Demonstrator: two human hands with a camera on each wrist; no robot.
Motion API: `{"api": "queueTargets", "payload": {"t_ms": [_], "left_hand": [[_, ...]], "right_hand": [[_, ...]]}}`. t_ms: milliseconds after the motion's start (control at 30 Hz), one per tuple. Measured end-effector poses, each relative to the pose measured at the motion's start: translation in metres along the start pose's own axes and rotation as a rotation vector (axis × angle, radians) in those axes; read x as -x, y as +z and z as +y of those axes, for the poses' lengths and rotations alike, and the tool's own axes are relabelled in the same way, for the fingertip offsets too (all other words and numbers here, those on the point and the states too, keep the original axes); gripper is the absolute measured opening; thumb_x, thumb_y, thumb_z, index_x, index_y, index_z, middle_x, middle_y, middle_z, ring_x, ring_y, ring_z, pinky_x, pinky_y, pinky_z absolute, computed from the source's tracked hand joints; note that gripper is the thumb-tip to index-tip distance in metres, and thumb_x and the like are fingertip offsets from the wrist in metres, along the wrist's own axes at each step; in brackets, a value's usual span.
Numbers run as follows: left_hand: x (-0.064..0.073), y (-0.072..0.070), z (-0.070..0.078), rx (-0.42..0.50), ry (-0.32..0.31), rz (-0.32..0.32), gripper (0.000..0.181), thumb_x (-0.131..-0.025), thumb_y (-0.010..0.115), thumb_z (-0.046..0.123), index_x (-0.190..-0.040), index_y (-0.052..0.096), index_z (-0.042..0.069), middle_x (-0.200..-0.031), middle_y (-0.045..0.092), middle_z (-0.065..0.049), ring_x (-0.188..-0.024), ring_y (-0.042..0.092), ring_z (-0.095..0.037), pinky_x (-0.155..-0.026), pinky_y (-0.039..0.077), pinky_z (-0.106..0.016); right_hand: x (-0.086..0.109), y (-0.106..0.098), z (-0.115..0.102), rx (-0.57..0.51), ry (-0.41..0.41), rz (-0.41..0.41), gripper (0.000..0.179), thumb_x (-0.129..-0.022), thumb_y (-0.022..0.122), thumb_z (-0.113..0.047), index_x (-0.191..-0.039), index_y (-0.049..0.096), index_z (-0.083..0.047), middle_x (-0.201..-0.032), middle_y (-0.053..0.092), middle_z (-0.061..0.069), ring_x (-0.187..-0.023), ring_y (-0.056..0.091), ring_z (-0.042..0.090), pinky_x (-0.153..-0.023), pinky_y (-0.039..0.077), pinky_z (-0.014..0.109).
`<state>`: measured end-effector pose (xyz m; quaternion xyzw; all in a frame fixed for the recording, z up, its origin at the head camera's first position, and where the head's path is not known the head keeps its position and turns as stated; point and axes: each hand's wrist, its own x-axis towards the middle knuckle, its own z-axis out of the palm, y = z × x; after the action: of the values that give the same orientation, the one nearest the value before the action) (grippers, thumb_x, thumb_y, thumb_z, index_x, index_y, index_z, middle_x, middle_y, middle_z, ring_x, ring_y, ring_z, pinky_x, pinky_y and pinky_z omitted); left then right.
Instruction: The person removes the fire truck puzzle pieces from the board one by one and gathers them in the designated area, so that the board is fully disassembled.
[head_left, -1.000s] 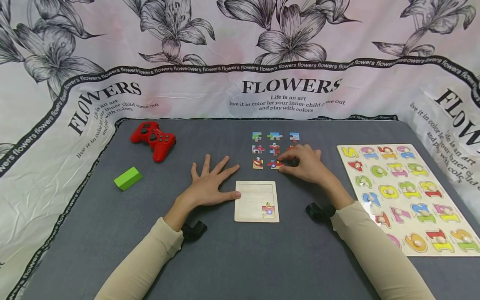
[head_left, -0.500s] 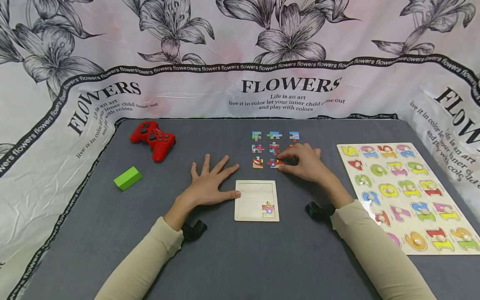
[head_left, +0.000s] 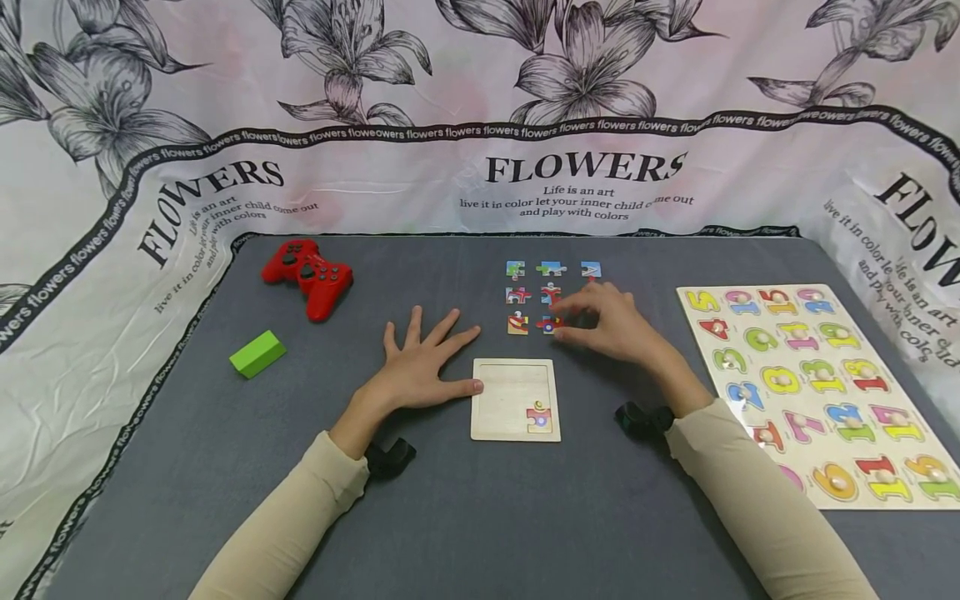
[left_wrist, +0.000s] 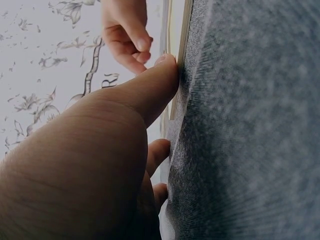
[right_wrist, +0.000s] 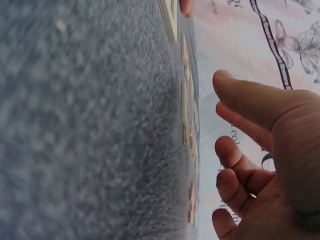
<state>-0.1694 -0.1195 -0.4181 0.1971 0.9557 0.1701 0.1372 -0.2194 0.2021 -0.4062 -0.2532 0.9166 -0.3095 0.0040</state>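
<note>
My left hand (head_left: 416,371) lies with spread fingers on the grey cloth, its thumb on the left edge of a square wooden puzzle tray (head_left: 498,396). One jigsaw piece (head_left: 538,418) sits in the tray's lower right corner. Beyond the tray several colourful jigsaw pieces are laid out in rows. Over their right side hovers my right hand (head_left: 611,325), thumb and index finger parted beside the front middle piece (head_left: 547,325). In the right wrist view the fingers of the right hand (right_wrist: 280,150) are apart and off the pieces (right_wrist: 184,107), holding nothing. The hand hides part of the rows.
A large number puzzle board (head_left: 817,400) lies at the right, partly under the right forearm. On the left are a red game controller (head_left: 307,279) and a green block (head_left: 257,354). A flower-printed cloth (head_left: 375,183) rises behind the table.
My right hand has risen slightly, its thumb and index finger spreading a little wider and covering more of the right-hand pieces. The left hand and tray have stayed put.
</note>
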Motion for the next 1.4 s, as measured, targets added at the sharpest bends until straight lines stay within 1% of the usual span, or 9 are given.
{"api": "queueTargets", "payload": {"t_ms": [133, 233, 333, 467, 600, 867, 1033, 1167, 1400], "left_hand": [[0.000, 0.000, 0.001, -0.001, -0.002, -0.005, 0.086, -0.088, 0.060, 0.072, -0.161, 0.028, 0.038, -0.174, 0.007, -0.001, -0.156, -0.016, -0.049, -0.112, -0.013, -0.079], [-0.001, 0.000, 0.001, -0.001, -0.003, -0.005, 0.086, -0.088, 0.060, 0.072, -0.161, 0.029, 0.038, -0.174, 0.008, -0.001, -0.156, -0.016, -0.049, -0.112, -0.013, -0.079], [0.000, -0.001, 0.002, -0.003, -0.006, -0.003, 0.086, -0.088, 0.060, 0.071, -0.161, 0.029, 0.038, -0.174, 0.008, 0.000, -0.156, -0.016, -0.049, -0.113, -0.012, -0.078], [0.000, 0.000, 0.002, -0.007, -0.010, 0.001, 0.086, -0.088, 0.060, 0.072, -0.161, 0.028, 0.039, -0.174, 0.007, 0.001, -0.156, -0.015, -0.048, -0.113, -0.012, -0.078], [0.000, 0.000, 0.001, -0.012, -0.011, 0.001, 0.086, -0.088, 0.060, 0.072, -0.161, 0.028, 0.040, -0.174, 0.007, 0.001, -0.156, -0.016, -0.048, -0.113, -0.012, -0.078], [-0.001, 0.000, 0.002, -0.013, -0.013, 0.001, 0.086, -0.088, 0.059, 0.073, -0.161, 0.029, 0.039, -0.174, 0.007, 0.000, -0.156, -0.015, -0.048, -0.113, -0.012, -0.078], [-0.001, 0.000, 0.002, -0.018, -0.015, -0.002, 0.086, -0.088, 0.059, 0.073, -0.161, 0.028, 0.040, -0.174, 0.006, 0.001, -0.156, -0.016, -0.048, -0.113, -0.012, -0.078], [-0.001, 0.000, 0.001, -0.016, -0.007, 0.001, 0.086, -0.088, 0.060, 0.072, -0.161, 0.028, 0.039, -0.174, 0.006, 0.001, -0.156, -0.015, -0.049, -0.113, -0.012, -0.078], [-0.002, 0.001, -0.001, -0.012, -0.002, 0.004, 0.086, -0.088, 0.059, 0.073, -0.161, 0.028, 0.039, -0.174, 0.007, 0.001, -0.156, -0.016, -0.049, -0.113, -0.012, -0.078]], "right_hand": [[0.003, -0.002, -0.005, -0.025, -0.035, -0.037, 0.036, -0.085, 0.084, -0.023, -0.119, 0.077, -0.015, -0.102, 0.068, 0.009, -0.097, 0.050, 0.025, -0.083, 0.025, 0.042], [0.006, -0.004, -0.011, -0.035, -0.051, -0.072, 0.037, -0.085, 0.084, -0.024, -0.121, 0.076, -0.017, -0.107, 0.070, 0.006, -0.096, 0.050, 0.024, -0.084, 0.031, 0.042], [0.008, -0.005, -0.016, -0.056, -0.096, -0.088, 0.039, -0.085, 0.085, -0.021, -0.122, 0.076, -0.016, -0.110, 0.073, 0.004, -0.095, 0.053, 0.025, -0.087, 0.036, 0.042], [0.014, -0.005, -0.022, -0.079, -0.159, -0.092, 0.039, -0.084, 0.085, -0.017, -0.121, 0.076, -0.012, -0.106, 0.075, 0.005, -0.094, 0.057, 0.025, -0.089, 0.039, 0.041], [0.019, -0.004, -0.031, -0.058, -0.182, -0.120, 0.037, -0.084, 0.085, -0.019, -0.119, 0.076, -0.014, -0.104, 0.072, 0.003, -0.098, 0.059, 0.020, -0.087, 0.044, 0.040], [0.027, 0.001, -0.042, -0.041, -0.217, -0.189, 0.034, -0.084, 0.085, -0.021, -0.117, 0.077, -0.018, -0.101, 0.068, 0.000, -0.098, 0.053, 0.020, -0.086, 0.042, 0.038], [0.031, 0.003, -0.048, -0.044, -0.243, -0.238, 0.033, -0.082, 0.087, -0.023, -0.114, 0.078, -0.020, -0.101, 0.067, -0.002, -0.098, 0.053, 0.020, -0.088, 0.040, 0.038], [0.033, 0.005, -0.052, -0.052, -0.249, -0.290, 0.036, -0.080, 0.089, -0.026, -0.113, 0.078, -0.022, -0.101, 0.066, -0.003, -0.101, 0.052, 0.017, -0.092, 0.039, 0.040], [0.035, 0.010, -0.058, -0.019, -0.248, -0.351, 0.037, -0.078, 0.090, -0.031, -0.113, 0.078, -0.026, -0.101, 0.065, -0.006, -0.103, 0.051, 0.010, -0.096, 0.037, 0.043]]}}
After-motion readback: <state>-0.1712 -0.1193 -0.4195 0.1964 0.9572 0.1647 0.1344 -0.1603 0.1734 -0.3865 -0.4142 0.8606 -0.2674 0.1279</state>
